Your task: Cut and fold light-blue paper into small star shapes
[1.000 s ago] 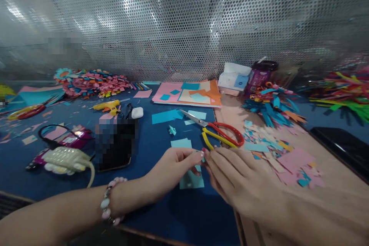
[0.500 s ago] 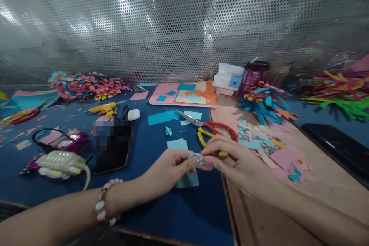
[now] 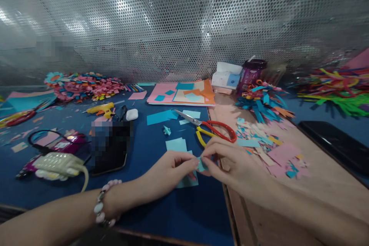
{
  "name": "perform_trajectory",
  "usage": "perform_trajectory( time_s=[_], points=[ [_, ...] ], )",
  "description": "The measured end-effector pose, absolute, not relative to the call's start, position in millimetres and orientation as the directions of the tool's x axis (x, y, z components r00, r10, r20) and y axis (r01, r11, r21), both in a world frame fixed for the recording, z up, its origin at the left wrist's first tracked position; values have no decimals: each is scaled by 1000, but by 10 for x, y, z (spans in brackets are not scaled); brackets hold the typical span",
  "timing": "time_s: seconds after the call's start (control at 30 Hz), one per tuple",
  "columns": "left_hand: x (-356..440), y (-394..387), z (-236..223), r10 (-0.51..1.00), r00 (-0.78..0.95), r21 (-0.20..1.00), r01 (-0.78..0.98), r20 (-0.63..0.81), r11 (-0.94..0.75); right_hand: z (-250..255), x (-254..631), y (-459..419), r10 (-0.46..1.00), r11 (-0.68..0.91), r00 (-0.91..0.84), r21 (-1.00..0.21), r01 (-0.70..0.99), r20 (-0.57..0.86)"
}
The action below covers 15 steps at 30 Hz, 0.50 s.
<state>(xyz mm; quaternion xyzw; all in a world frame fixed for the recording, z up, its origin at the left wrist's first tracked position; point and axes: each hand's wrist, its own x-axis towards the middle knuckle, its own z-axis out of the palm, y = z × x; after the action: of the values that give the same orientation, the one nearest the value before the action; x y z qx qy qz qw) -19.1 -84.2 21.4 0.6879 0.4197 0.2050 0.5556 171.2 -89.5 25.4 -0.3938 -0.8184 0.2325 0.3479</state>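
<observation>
Between the fingertips of both hands is a small light-blue piece of paper (image 3: 202,164). My left hand (image 3: 175,168), with a beaded bracelet (image 3: 99,207) at the wrist, pinches its left side. My right hand (image 3: 230,161) pinches the right side, partly covering it. Light-blue paper sheets (image 3: 176,145) lie on the table under and behind my left hand. Scissors (image 3: 206,125) with red and yellow handles lie just beyond my right hand, blades open. A small folded light-blue paper piece (image 3: 166,130) rests behind the sheets.
To the left are a black phone (image 3: 112,150), a yellow glue gun (image 3: 100,110) and a white earbud case (image 3: 132,114). Paper scraps (image 3: 259,142) spread on the right, near a long black case (image 3: 334,146). Coloured paper (image 3: 161,90) lies before a perforated metal panel (image 3: 173,19).
The paper between my fingers has turned and now shows a flatter, squarer face. Both hands stay almost in place; the view has shifted slightly.
</observation>
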Motion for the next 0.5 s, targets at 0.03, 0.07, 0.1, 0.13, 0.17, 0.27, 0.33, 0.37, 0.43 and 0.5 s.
perform_trajectory(
  time_s=[0.03, 0.07, 0.1, 0.13, 0.17, 0.27, 0.33, 0.37, 0.43, 0.5],
  points=[
    [-188, -843, 216, 810, 557, 936, 350, -183, -29, 249, 1706, -898, 804, 586, -448, -651, 483, 391],
    [-186, -844, 217, 817, 548, 936, 351, -181, -28, 239, 1702, -898, 801, 591, -446, -643, 487, 399],
    [-184, -845, 218, 823, 538, 935, 352, -179, -27, 222, 1697, -897, 794, 603, -443, -628, 492, 417],
    [-181, -845, 218, 829, 530, 936, 352, -179, -23, 202, 1692, -896, 785, 618, -438, -607, 499, 438],
    [-178, -844, 219, 833, 523, 936, 350, -180, -18, 180, 1686, -896, 772, 635, -435, -583, 507, 463],
    [-168, -840, 220, 840, 513, 944, 329, -177, -2, 123, 1659, -902, 723, 690, -459, -512, 512, 517],
    [-162, -842, 221, 842, 511, 949, 314, -173, 4, 113, 1635, -919, 710, 703, -470, -490, 515, 525],
    [-161, -846, 221, 843, 511, 949, 315, -171, 1, 121, 1624, -931, 717, 695, -462, -487, 528, 521],
    [-163, -859, 215, 841, 517, 941, 336, -161, -26, 162, 1608, -959, 750, 658, -436, -494, 568, 498],
    [-172, -875, 200, 837, 530, 926, 368, -137, -81, 227, 1604, -983, 780, 624, -425, -514, 588, 460]
  ],
)
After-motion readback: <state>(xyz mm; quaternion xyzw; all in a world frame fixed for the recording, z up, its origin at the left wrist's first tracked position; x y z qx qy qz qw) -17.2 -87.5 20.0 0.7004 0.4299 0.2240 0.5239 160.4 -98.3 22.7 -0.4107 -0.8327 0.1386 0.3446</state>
